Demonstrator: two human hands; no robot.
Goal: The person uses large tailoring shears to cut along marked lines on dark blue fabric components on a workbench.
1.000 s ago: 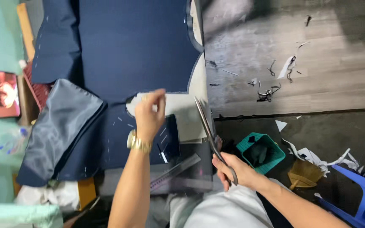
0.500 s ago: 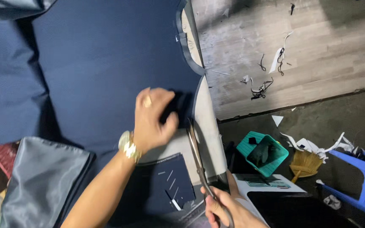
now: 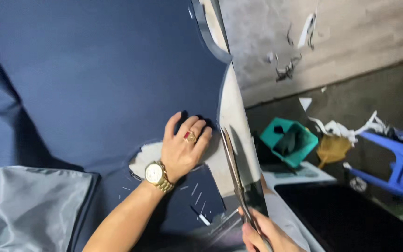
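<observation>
Pressing flat with spread fingers, the left hand [image 3: 183, 144] pins the navy fabric [image 3: 99, 79] at the table's right edge, while the right hand [image 3: 264, 233], fingers closed round the handles, holds the scissors [image 3: 234, 172] just beside it; cutting appears barely begun.

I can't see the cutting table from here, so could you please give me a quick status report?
Left hand flat on navy cloth, pinning it. Right hand grips scissors, blades along cloth edge. Nothing blocking the blades.
</observation>
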